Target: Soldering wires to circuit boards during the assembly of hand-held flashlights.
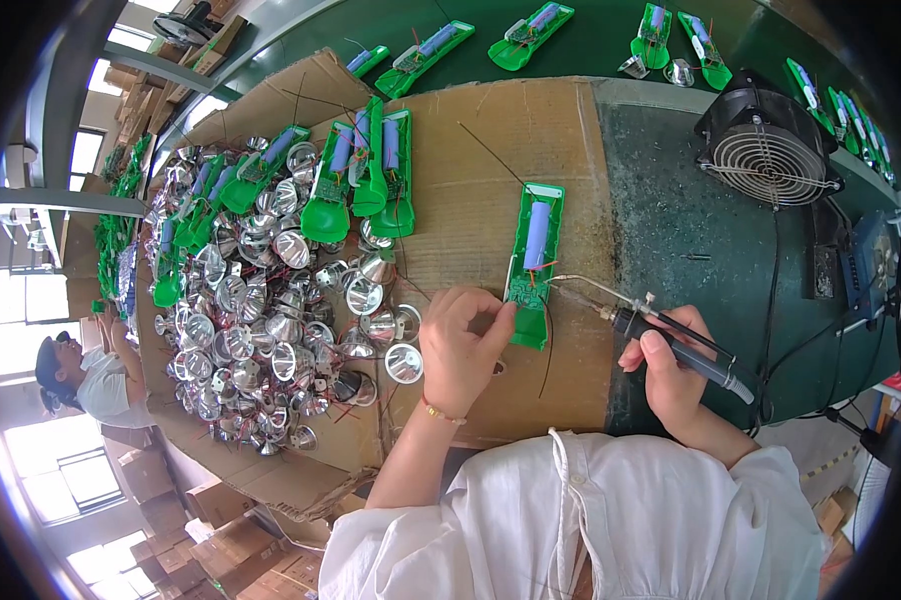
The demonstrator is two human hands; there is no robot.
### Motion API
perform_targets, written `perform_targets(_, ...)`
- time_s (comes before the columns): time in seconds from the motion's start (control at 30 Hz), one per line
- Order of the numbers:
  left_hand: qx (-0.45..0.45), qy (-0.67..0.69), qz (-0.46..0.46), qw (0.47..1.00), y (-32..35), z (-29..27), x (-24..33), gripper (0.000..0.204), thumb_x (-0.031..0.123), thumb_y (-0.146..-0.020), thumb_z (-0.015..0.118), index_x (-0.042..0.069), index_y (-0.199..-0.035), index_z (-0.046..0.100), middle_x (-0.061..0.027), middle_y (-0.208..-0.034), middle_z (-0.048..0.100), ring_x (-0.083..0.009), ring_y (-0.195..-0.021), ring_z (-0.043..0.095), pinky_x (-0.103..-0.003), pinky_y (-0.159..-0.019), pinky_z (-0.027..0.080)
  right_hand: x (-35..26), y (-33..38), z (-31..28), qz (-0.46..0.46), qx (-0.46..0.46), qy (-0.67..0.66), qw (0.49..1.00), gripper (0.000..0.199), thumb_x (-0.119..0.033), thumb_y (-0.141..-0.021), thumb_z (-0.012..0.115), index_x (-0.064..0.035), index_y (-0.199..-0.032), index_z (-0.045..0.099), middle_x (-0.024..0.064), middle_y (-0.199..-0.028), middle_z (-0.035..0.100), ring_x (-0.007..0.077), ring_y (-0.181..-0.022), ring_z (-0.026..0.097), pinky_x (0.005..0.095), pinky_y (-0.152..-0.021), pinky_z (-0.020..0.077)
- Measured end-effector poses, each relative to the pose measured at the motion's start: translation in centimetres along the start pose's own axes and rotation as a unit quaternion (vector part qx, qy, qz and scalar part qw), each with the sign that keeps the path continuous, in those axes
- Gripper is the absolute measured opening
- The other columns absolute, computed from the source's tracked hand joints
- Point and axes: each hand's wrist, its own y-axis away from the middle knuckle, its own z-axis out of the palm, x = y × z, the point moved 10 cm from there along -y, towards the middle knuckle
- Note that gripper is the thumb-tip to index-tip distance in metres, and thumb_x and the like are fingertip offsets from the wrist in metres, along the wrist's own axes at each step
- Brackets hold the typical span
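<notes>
A green plastic flashlight housing (534,329) lies in front of me on cardboard, with a purple battery cell (538,236), a green circuit board (527,291) and red and black wires in it. My left hand (463,338) is closed at the board's left edge, thumb and finger pressed together; what they pinch is hidden. In my right hand (675,372) is a soldering iron (679,352) with a thin metal feed tube (611,290). The tips of both reach the board near the red wires. A silver reflector cup (404,363) lies just left of my left hand.
Many silver reflector cups (284,362) are heaped at the left, with several green housings (328,190) on top. More housings (532,36) line the far edge. A black fan (766,150) and a blue box (871,265) stand at right. Far left, another person (101,375) is present.
</notes>
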Motion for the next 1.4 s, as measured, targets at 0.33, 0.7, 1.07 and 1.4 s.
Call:
perform_targets(0.33,-0.019,0.021,-0.06,0.998,-0.2,0.1,-0.5,0.012,0.009,-0.065,0.069,0.004,-0.066,0.059,-0.0071,-0.07,0.058,-0.025,-0.066,0.054,-0.033,-0.061,0.042,0.5,-0.2,-2.4,0.001,0.042,0.028,0.999,0.018,-0.014,-0.082,0.056,-0.0018,-0.088,0.045,0.0092,-0.062,0.054,0.0145,-0.05,0.054,0.0239,-0.043,0.0434)
perform_targets(0.7,-0.094,-0.206,0.192,0.955,-8.4,4.3,8.4,0.01,0.013,-0.061,0.059,0.006,-0.054,0.056,-0.0065,-0.072,0.052,-0.0252,-0.079,0.05,-0.039,-0.073,0.037,0.3,-1.0,-7.1,0.023,0.089,0.01,0.996,0.014,-0.007,-0.082,0.056,0.0004,-0.088,0.046,0.009,-0.066,0.056,0.0119,-0.054,0.055,0.0228,-0.051,0.0458)
perform_targets(1.07,0.068,-0.157,0.084,0.982,-29.8,11.3,6.7,0.034,0.033,-0.074,0.055,0.009,-0.097,0.06,-0.0128,-0.109,0.054,-0.031,-0.101,0.05,-0.043,-0.082,0.042,0.8,-1.7,-6.9,0.064,0.084,0.003,0.994,0.014,-0.004,-0.081,0.055,0.002,-0.086,0.044,0.0109,-0.066,0.056,0.0134,-0.056,0.057,0.0241,-0.05,0.0476)
perform_targets(1.4,-0.125,-0.285,0.028,0.95,-24.1,9.2,0.8,0.019,0.022,-0.07,0.054,0.01,-0.077,0.067,-0.0147,-0.076,0.063,-0.0312,-0.074,0.061,-0.04,-0.066,0.049,1.1,-1.6,-6.9,0.076,0.075,-0.014,0.994,0.013,-0.004,-0.081,0.056,0.001,-0.087,0.046,0.0092,-0.067,0.057,0.0118,-0.057,0.056,0.0232,-0.05,0.046)
